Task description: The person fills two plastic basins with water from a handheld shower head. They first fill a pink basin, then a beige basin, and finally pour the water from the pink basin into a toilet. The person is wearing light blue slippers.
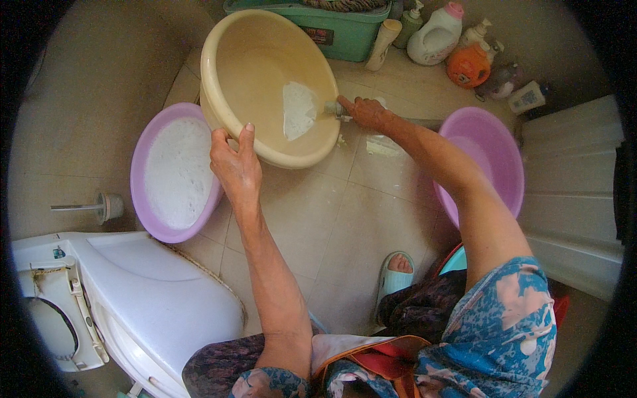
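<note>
My left hand [237,161] grips the near left rim of a cream plastic basin [259,64], thumb over the edge. The basin is tilted, with its inside facing me. A white patch [298,110], perhaps foam or water, shows low in it. My right hand [369,114] is closed around a grey pipe or hose [340,109], its index finger along the end piece. That end reaches the basin's right rim; whether water runs from it I cannot tell. Left of the cream basin stands a purple basin [138,184] filled with white suds [176,171].
Another purple basin [505,164] sits under my right forearm. Several bottles [435,37] and a green tub [343,40] line the far wall. A white toilet [164,298] occupies the lower left, near a toilet brush [107,208]. My slippered foot [395,273] is on the tiled floor [283,214].
</note>
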A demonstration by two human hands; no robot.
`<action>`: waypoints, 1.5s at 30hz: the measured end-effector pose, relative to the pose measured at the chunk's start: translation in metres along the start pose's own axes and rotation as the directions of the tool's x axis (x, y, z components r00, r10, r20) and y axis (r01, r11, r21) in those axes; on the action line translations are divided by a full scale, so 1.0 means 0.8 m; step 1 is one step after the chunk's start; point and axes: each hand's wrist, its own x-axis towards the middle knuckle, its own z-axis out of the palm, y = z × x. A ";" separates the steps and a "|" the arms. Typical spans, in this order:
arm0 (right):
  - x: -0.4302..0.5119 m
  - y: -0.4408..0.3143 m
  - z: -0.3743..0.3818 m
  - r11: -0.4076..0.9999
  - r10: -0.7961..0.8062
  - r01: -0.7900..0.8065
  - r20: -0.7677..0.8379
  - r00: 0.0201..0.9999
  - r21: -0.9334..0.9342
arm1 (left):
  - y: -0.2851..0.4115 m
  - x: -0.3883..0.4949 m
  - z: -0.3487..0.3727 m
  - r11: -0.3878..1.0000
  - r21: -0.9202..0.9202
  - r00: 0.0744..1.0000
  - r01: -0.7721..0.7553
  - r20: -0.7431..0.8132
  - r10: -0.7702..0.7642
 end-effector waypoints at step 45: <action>0.002 0.003 0.004 0.998 -0.013 0.013 -0.002 1.000 -0.065 | 0.004 -0.002 -0.001 1.000 -0.007 1.000 0.009 0.010 -0.009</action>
